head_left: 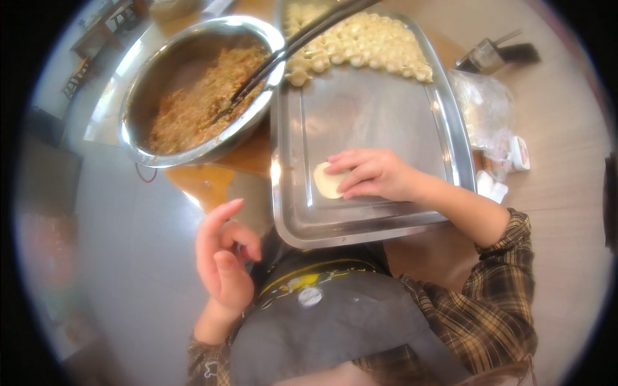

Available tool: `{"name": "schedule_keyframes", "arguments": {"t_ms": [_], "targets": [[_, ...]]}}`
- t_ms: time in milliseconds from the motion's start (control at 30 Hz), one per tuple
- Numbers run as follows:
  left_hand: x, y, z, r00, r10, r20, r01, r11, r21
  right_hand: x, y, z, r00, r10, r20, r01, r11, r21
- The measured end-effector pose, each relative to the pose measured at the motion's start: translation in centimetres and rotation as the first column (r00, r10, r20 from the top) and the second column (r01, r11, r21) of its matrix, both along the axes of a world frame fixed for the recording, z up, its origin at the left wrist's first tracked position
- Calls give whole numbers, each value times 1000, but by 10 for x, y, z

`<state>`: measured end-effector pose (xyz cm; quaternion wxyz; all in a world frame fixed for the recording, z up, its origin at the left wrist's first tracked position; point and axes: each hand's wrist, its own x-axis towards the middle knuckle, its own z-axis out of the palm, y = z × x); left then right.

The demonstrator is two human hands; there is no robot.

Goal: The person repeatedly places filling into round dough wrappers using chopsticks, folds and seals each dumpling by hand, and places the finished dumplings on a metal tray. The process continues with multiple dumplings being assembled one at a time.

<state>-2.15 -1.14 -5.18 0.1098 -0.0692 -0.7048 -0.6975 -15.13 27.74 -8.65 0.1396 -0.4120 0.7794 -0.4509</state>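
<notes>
A round, pale dumpling wrapper [327, 181] is at the near left part of a large metal tray [380, 122]. My right hand [380, 175] has its fingers on the wrapper's right edge; whether the wrapper touches the tray there I cannot tell. Left of the tray's near corner, my left hand [225, 254] is raised with nothing in it, its fingers loosely bent and apart. Many shaped dumplings [360, 42] sit packed in rows at the tray's far end.
A steel bowl [132, 138] of minced filling [199, 106] stands beyond my left hand. Long dark chopsticks [283, 55] lean out of it, over the tray's far left corner. Right of the tray lie a clear plastic bag [483, 112] and a small white container [519, 153].
</notes>
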Motion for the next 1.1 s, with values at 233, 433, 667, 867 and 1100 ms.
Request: {"name": "schedule_keyframes", "arguments": {"t_ms": [233, 433, 667, 867, 1100], "targets": [[-1, 0, 1, 1000, -6, 9, 6, 1000, 1, 0, 1, 2, 1000, -9, 4, 9, 1000, -5], [-2, 1, -1, 1000, -3, 22, 3, 1000, 5, 4, -10, 7, 983, -152, -107, 159, 985, 65], [-3, -1, -2, 1000, 1, 24, -1, 1000, -3, 4, -14, 6, 964, -128, -233, 159, 980, 121], [-3, -3, -4, 1000, -14, 14, 14, 1000, -13, 6, -16, 3, 934, -135, -330, 183, 976, 121], [-3, 0, -6, 998, -59, 24, 59, 998, 4, 5, -13, 7, 951, -141, -276, 177, 978, 107]]}}
